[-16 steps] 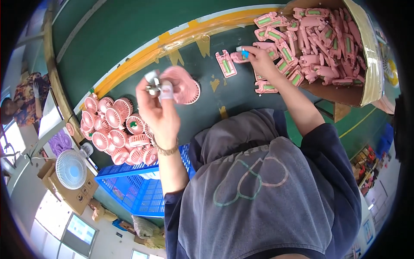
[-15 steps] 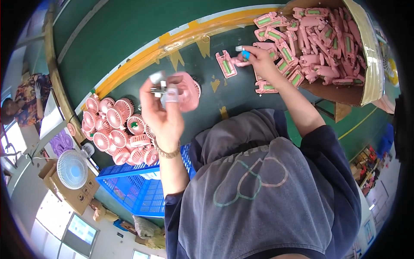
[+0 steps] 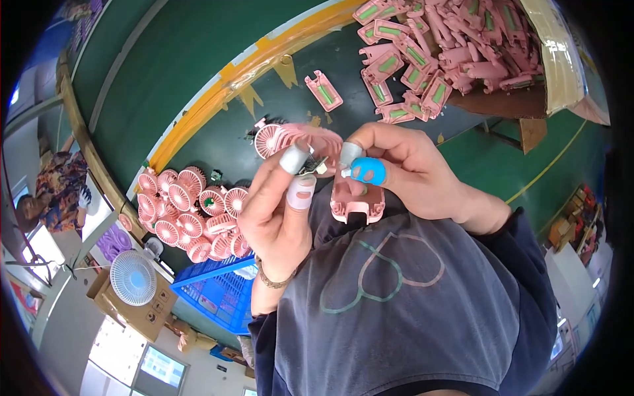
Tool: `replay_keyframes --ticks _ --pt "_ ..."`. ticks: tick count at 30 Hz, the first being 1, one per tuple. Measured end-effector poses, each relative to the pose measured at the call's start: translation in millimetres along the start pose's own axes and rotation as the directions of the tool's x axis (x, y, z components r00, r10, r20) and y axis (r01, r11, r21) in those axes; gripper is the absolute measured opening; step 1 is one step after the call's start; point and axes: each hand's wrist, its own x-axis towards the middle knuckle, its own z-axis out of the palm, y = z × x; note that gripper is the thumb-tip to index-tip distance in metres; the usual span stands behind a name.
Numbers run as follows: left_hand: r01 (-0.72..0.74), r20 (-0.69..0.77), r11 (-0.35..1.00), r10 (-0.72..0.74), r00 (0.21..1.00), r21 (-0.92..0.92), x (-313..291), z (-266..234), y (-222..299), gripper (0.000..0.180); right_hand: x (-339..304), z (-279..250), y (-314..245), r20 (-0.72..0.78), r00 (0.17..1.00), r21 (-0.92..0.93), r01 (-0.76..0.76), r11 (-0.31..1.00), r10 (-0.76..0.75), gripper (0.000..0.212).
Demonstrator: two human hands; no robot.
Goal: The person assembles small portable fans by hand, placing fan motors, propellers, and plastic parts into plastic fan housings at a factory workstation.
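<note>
My left hand (image 3: 281, 221), with coverings on its fingertips, is closed on a small circuit board (image 3: 312, 165) with a pale connector. Beside it my right hand (image 3: 419, 175), with a blue finger cover, pinches a small white plug (image 3: 345, 173). Behind and below the fingers is a pink handle shell (image 3: 358, 210) with a notched end. A round pink fan head (image 3: 310, 135) shows past my left fingertips. Whether shell and head are joined is hidden by my hands. Just beyond lies a pink handle half (image 3: 323, 91) with a green cell inside.
Several pink fan heads (image 3: 191, 211) are heaped on the left of the green table. At the far right, pink handle halves (image 3: 413, 56) spill from a cardboard box (image 3: 561, 59). A blue crate (image 3: 211, 290) stands below the heap. Another person (image 3: 59, 185) is at the far left.
My right hand has come back from the handle half on the table and now meets my left hand in front of my chest. My left hand has moved right and nearer with the fan part.
</note>
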Motion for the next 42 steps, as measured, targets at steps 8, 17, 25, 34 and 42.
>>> replay_keyframes --ticks 8,17,25,34,42 --pt "-0.071 -0.077 0.985 0.06 0.995 -0.155 -10 3 -2 0.026 4 9 -3 0.006 0.998 0.097 -0.069 0.993 0.068 0.017" --pt "-0.212 0.043 0.972 0.209 0.977 0.096 1 -15 2 0.018 10 16 -4 0.103 0.97 0.276 -0.243 0.93 0.222 0.016" --pt "-0.249 0.091 0.954 0.237 0.967 0.165 11 -22 -2 0.016 19 16 4 0.1 0.972 0.411 -0.236 0.88 0.214 0.016" --pt "-0.327 0.184 0.882 0.279 0.943 0.338 31 -27 2 0.016 31 10 2 0.035 0.978 0.383 -0.203 0.901 0.206 0.016" --pt "-0.251 -0.046 0.955 0.261 0.964 0.155 20 -23 -16 0.016 28 21 2 -0.034 0.998 0.472 -0.032 0.881 0.055 0.013"
